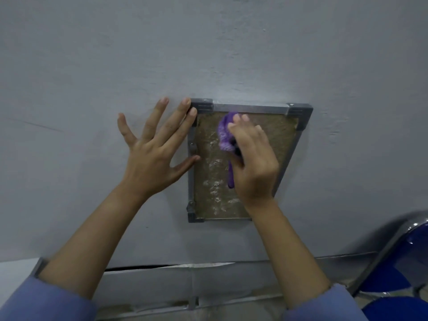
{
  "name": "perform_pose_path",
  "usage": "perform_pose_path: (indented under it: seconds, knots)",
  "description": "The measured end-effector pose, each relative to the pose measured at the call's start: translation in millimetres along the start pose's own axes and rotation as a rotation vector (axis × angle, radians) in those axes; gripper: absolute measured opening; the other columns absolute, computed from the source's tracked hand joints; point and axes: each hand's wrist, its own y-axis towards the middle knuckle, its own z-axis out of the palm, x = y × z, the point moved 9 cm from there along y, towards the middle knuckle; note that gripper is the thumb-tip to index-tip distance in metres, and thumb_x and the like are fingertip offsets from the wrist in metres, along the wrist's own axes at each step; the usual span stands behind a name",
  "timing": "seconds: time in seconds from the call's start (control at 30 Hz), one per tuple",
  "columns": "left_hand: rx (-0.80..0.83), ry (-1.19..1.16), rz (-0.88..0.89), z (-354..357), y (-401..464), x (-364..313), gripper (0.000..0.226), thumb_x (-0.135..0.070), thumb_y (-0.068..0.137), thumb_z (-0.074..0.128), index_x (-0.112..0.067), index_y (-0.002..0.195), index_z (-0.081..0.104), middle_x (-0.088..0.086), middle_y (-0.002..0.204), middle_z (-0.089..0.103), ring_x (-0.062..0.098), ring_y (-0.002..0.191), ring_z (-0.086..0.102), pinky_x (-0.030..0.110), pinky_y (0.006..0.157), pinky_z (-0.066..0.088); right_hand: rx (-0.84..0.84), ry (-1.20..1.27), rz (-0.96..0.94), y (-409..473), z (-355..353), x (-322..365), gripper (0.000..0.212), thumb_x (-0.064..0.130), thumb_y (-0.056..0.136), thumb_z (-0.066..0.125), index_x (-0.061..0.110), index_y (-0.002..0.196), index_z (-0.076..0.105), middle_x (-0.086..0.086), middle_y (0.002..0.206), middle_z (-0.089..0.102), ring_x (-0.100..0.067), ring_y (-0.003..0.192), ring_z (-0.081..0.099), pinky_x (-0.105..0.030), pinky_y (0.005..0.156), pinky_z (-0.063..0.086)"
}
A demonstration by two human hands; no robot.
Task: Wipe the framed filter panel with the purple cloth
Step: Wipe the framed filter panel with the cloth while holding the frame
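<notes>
The left hand [150,151] lies flat on the grey counter [92,77], fingers straight and spread and holding nothing; 2 fingertips rest on the top-left corner of the frame and the thumb tip touches its left rail. That looks like a brace to stop the panel sliding.

Just right of that hand sits the rectangular grey-framed filter panel with a brownish mesh face [208,177], flat on the counter. Pale, dusty-looking patches run down its middle. The frame looks stiff, with dark corner pieces, and probably light, so it could skate under a push. The mesh is likely thin and easily dented, so steadying belongs on the rails or corners, not the face.

Over the upper middle of the mesh, the right hand [252,163] has its grip closed round the bunched purple fuzzy cloth [224,133], fingers curled over the wad, which bulges out ahead and to the left of them while 1 tail hangs below the palm. The cloth is soft and limp; it only works balled up, pressed gently.

Well right of this grip, a blue chair with a metal frame [407,262] stands at the counter's edge.
</notes>
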Motion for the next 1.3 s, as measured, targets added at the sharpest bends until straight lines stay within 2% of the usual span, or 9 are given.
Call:
perform_pose_path:
  seconds: [0.13,0.27,0.4,0.47,0.6,0.7,0.83,1.07,1.3]
  knots:
    - [-0.067,0.011,0.008,2,1,3,0.070,-0.052,0.096,0.047,-0.024,0.153,0.016,-0.006,0.158,0.011,0.024,0.146,0.017,0.053,0.107,-0.022,0.062,0.010,-0.032,-28,22,4,0.036,0.004,0.084,0.068,-0.001,0.118,0.058,-0.019,0.123,0.060,-0.026,0.122,0.053,-0.038,0.108,0.040]
    - [-0.076,-0.038,0.004,1,2,1,0.068,-0.048,0.096,0.049,-0.024,0.152,0.020,-0.004,0.157,0.018,0.023,0.146,0.017,0.052,0.107,-0.021,0.140,0.004,-0.107,-48,28,6,0.059,-0.003,0.068,0.083,0.001,0.121,0.056,-0.014,0.126,0.057,-0.022,0.125,0.051,-0.036,0.108,0.038]
    - [-0.068,-0.068,0.003,2,2,1,0.070,-0.047,0.094,0.052,-0.023,0.151,0.021,-0.001,0.157,0.025,0.023,0.146,0.018,0.052,0.107,-0.020,0.233,0.069,-0.080,-62,26,5,0.050,-0.005,0.071,0.080,-0.001,0.116,0.061,-0.015,0.122,0.062,-0.023,0.121,0.055,-0.036,0.105,0.043]
    - [-0.057,-0.083,0.000,3,2,1,0.070,-0.045,0.094,0.053,-0.023,0.152,0.020,-0.001,0.157,0.024,0.023,0.146,0.016,0.056,0.107,-0.017,0.176,0.130,0.020,-55,14,2,0.032,-0.001,0.081,0.071,-0.005,0.112,0.063,-0.015,0.116,0.065,-0.022,0.113,0.060,-0.036,0.096,0.051]
    - [-0.029,-0.091,0.006,1,2,3,0.067,-0.043,0.094,0.053,-0.020,0.151,0.024,0.000,0.156,0.025,0.026,0.145,0.019,0.072,0.099,0.004,-0.107,0.157,0.268,-20,-27,-8,0.025,0.016,0.092,0.055,-0.003,0.108,0.060,-0.007,0.107,0.068,-0.017,0.090,0.065,-0.011,0.082,0.049]
    - [0.010,-0.076,0.062,1,3,4,0.075,-0.054,0.091,0.051,-0.018,0.151,0.024,-0.001,0.157,0.020,0.028,0.145,0.017,0.079,0.094,0.008,-0.211,0.146,0.180,6,-42,-1,0.024,0.013,0.093,0.055,-0.005,0.108,0.058,-0.012,0.111,0.065,-0.025,0.097,0.066,-0.026,0.084,0.055]
    - [0.076,-0.015,0.110,7,4,8,0.101,-0.072,0.077,0.057,-0.018,0.152,0.017,0.000,0.158,0.012,0.028,0.145,0.012,0.079,0.093,0.008,0.047,0.010,-0.081,3,5,11,0.033,0.008,0.087,0.067,-0.001,0.117,0.057,-0.017,0.120,0.062,-0.030,0.117,0.058,-0.044,0.100,0.048]
    - [0.099,0.032,0.110,13,3,11,0.120,-0.068,0.063,0.073,-0.022,0.153,0.008,-0.007,0.160,-0.003,0.022,0.147,0.000,0.078,0.093,0.011,0.128,0.009,-0.129,-37,34,12,0.063,-0.001,0.066,0.084,0.004,0.122,0.055,-0.011,0.128,0.054,-0.021,0.125,0.050,-0.038,0.108,0.039]
    - [0.091,0.029,0.097,10,1,11,0.118,-0.069,0.064,0.071,-0.022,0.153,0.010,-0.007,0.160,-0.003,0.023,0.146,0.002,0.079,0.093,0.012,0.238,0.008,-0.210,-86,42,23,0.029,0.002,0.090,0.058,0.005,0.119,0.057,-0.009,0.127,0.056,-0.021,0.124,0.053,-0.036,0.105,0.042]
